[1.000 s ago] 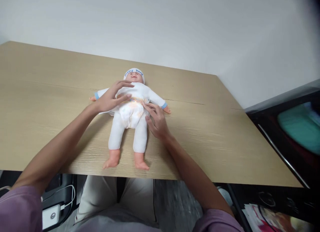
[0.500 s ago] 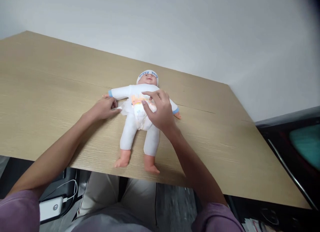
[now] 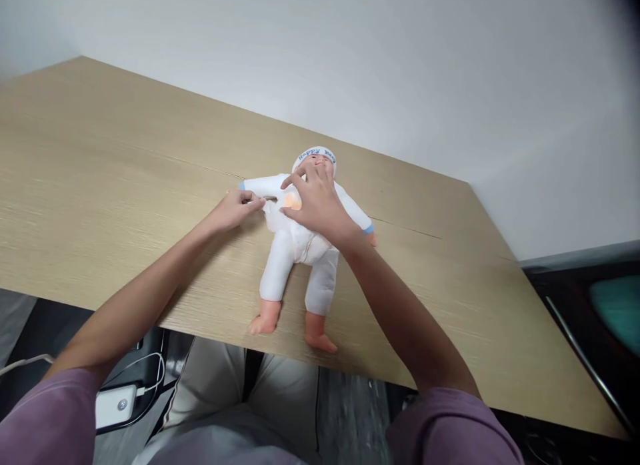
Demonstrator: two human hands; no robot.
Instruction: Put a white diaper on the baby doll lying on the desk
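Observation:
A baby doll [image 3: 277,268] in a white suit and a lettered white cap lies on its back, feet toward me. Around its hips is a white diaper [image 3: 307,243] with an orange print at the front. My left hand [image 3: 240,208] pinches the diaper's side tab, at the left of the doll's waist. Over the doll's belly and chest my right hand [image 3: 317,198] is spread, thumb and fingers apart around the orange print. It covers part of the diaper front; whether it presses on it I cannot tell.
The doll lies on a light wood table [image 3: 150,185], near its front edge. Behind stands a plain pale wall [image 3: 350,65]. Below the edge at left is a white power bank [image 3: 115,406] with a cable. A dark chair-like object [image 3: 570,318] stands at the right.
My right hand has opened wider and lies over the diaper front, hiding more of the print. My left hand still pinches the tab, now closer to the waist. The view has shifted slightly.

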